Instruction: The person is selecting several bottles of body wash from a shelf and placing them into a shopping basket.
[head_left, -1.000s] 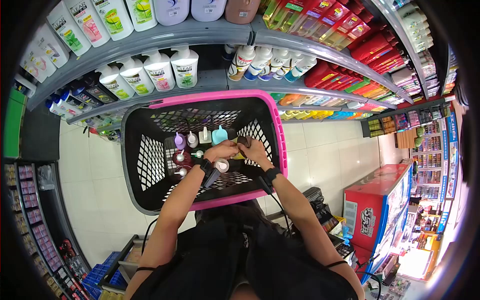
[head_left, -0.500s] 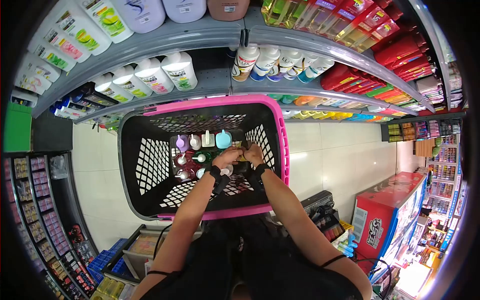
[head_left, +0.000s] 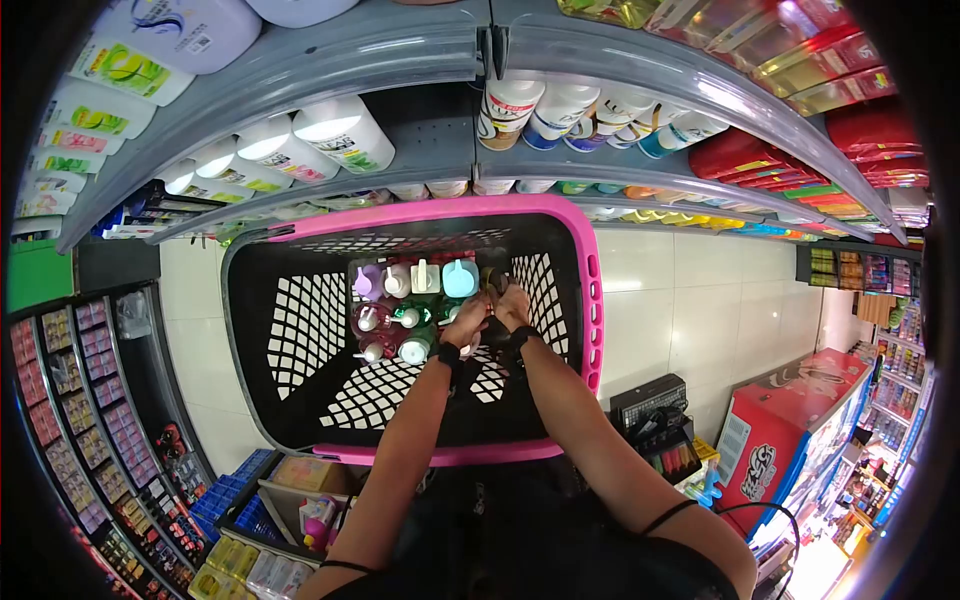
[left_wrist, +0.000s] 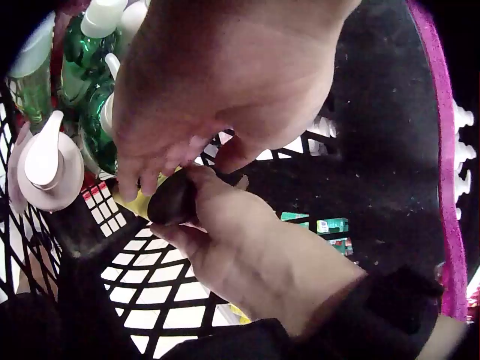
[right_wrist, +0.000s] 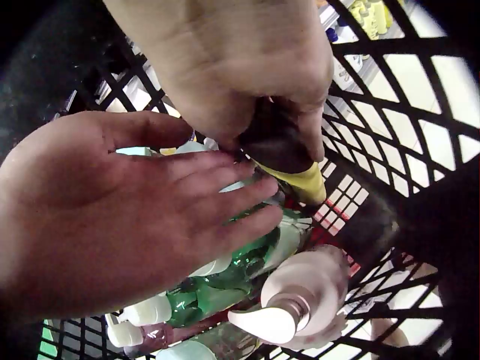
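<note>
In the head view both hands reach into a black basket with a pink rim point(head_left: 430, 208). My right hand point(left_wrist: 255, 247) grips a yellow bottle point(right_wrist: 307, 184) by its dark cap point(left_wrist: 171, 201). Beside it my left hand point(right_wrist: 135, 202) has its fingers extended, the fingertips close to the bottle's yellow body. Left of the hands stand rows of bottles, among them a purple pump bottle point(head_left: 368, 282) and a light-blue-topped one point(head_left: 460, 278). A pinkish pump bottle point(right_wrist: 307, 285) and green bottles point(left_wrist: 94, 112) are nearest the yellow bottle.
Shelves with white shampoo bottles point(head_left: 345, 135) and other pump bottles point(head_left: 510, 112) rise just beyond the basket. A red freezer point(head_left: 775, 430) stands at the right. Racks of small packs point(head_left: 90, 400) line the left, with blue crates point(head_left: 225, 500) near them.
The head view has shifted, bringing the shelves nearer. Both hands remain at the basket's right part, and the dark cap, plain to see a second ago, is now mostly hidden there.
</note>
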